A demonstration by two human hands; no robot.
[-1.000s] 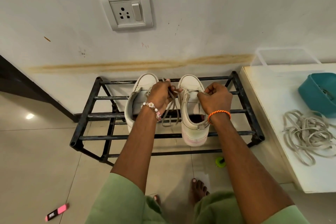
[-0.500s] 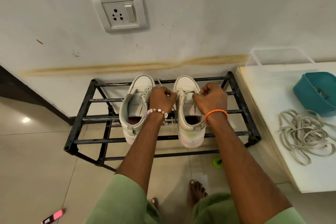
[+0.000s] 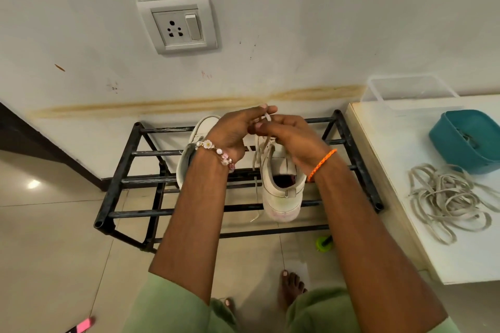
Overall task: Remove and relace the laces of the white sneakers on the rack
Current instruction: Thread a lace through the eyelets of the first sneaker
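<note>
Since half a second ago both hands have lifted off the shoes and met above them, drawing a lace up with them. No brand or writing is readable anywhere I can see.

Going left to right: a pink and black object lies on the floor tiles at the bottom edge. On the black metal rack stand the two white sneakers, toes to the wall. The left sneaker is mostly hidden behind my left wrist. My left hand pinches the white lace between thumb and fingertips; my right hand, touching it, pinches the same lace just below. From there the lace runs down to the right sneaker, which sits directly beneath the hands, and a loose end hangs past its left side.

A small green object sits on the floor near the rack's right foot. On the white surface lies a heap of loose laces, beside a teal tub whose contents I cannot make out, and behind that a clear plastic box.
</note>
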